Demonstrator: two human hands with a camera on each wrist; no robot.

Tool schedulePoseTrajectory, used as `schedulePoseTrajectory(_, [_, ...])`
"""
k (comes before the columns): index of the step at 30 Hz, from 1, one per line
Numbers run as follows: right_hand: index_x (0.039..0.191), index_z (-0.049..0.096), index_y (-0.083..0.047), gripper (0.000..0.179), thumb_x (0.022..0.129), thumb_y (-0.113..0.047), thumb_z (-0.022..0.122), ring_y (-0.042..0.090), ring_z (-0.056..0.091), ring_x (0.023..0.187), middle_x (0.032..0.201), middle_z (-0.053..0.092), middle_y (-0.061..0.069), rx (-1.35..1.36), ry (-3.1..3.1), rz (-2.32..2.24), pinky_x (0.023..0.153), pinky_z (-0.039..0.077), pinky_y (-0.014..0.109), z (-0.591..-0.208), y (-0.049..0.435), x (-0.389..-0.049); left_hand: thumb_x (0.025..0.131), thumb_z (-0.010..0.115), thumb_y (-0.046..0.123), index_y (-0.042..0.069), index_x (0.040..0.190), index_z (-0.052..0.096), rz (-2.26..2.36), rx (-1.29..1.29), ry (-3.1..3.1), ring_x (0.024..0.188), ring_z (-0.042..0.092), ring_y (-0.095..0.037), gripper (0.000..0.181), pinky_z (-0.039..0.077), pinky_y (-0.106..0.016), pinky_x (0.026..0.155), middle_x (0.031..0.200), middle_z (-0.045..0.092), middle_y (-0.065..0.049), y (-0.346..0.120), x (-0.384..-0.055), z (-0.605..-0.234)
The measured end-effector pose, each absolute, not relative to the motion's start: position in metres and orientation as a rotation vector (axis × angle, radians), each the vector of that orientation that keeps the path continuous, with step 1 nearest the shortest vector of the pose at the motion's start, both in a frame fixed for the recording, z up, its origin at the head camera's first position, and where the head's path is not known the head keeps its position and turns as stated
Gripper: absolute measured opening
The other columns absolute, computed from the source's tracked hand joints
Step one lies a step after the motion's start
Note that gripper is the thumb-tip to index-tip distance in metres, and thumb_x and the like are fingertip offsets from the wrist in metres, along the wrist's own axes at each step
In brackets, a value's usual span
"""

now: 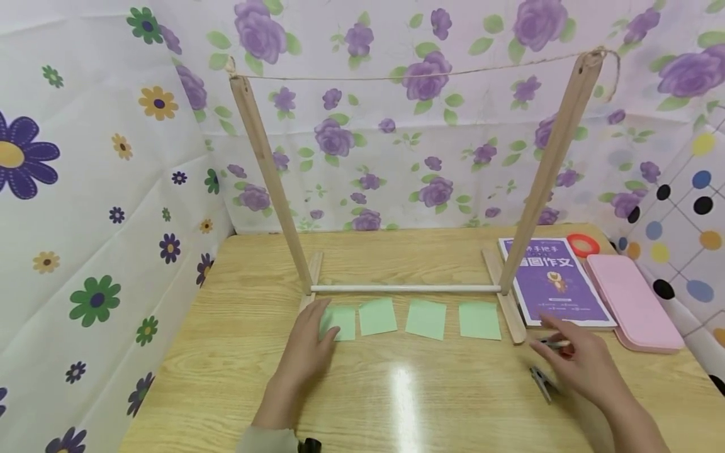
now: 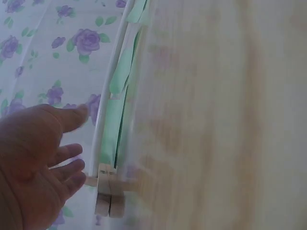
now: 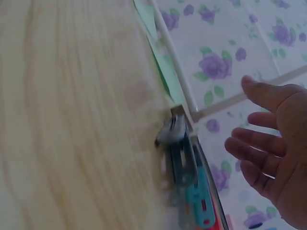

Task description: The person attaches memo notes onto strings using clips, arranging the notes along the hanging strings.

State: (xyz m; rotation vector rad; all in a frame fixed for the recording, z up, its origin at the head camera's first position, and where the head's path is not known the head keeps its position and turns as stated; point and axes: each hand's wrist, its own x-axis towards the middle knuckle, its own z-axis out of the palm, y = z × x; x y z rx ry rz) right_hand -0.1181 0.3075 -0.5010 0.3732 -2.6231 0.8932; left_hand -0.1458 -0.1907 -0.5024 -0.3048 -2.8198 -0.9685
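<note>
Left hand (image 1: 306, 345) is by notes (image 1: 347, 322), right hand (image 1: 584, 362) by clips (image 1: 541, 381), both empty, loosely spread

The left sleeve (image 1: 267, 440) is pale greyish beige, a small black piece (image 1: 309, 445) beside it.

Leftmost green note (image 1: 347, 324) partly behind the left fingers (image 1: 313, 313), bottom print (image 1: 571, 309) on the purple book (image 1: 546, 286) illegibly small.
</note>
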Motion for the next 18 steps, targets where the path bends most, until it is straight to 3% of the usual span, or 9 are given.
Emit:
schedulePoseTrajectory(4, [0.124,0.066,-0.001,0.051,0.08,-0.015,0.088,-0.002,0.057,0.069,0.104,0.073,0.016,0.362,-2.676,0.858,0.054,0.053,0.023,-0.509,0.323,-0.115,0.094,0.073,0.012,0.005,0.153,0.04,-0.923,-0.328,-2.894,0.146,0.032,-0.038,0.068,0.031,-0.054,0.12,0.156,0.039,-0.02,-0.193,-0.156,-0.503])
schedulePoseTrajectory(7, [0.122,0.067,-0.002,0.049,0.079,-0.013,0.088,-0.001,0.054,0.067,0.102,0.073,0.015,0.363,-2.677,0.836,0.052,0.049,0.021,-0.515,0.334,-0.115,0.092,0.076,0.008,0.005,0.152,0.042,-0.901,-0.311,-2.953,0.144,0.036,-0.039,0.07,0.033,-0.054,0.119,0.154,0.042,-0.021,-0.193,-0.159,-0.503])
schedulePoseTrajectory(16, [0.122,0.067,-0.001,0.049,0.083,-0.022,0.086,-0.003,0.053,0.071,0.087,0.07,0.0,0.265,-2.848,0.786,0.058,0.051,0.023,-0.521,0.36,-0.106,0.088,0.079,0.005,0.007,0.148,0.049,-0.909,-0.33,-3.006,0.13,0.053,-0.034,0.067,0.045,-0.049,0.11,0.14,0.057,-0.016,-0.19,-0.158,-0.502])
schedulePoseTrajectory(18, [0.123,0.067,0.0,0.049,0.083,-0.021,0.086,-0.003,0.053,0.071,0.089,0.07,0.002,0.246,-2.862,0.788,0.058,0.051,0.023,-0.521,0.364,-0.104,0.086,0.08,0.005,0.006,0.146,0.051,-0.927,-0.319,-3.002,0.13,0.054,-0.035,0.066,0.046,-0.05,0.11,0.14,0.058,-0.016,-0.189,-0.159,-0.501])
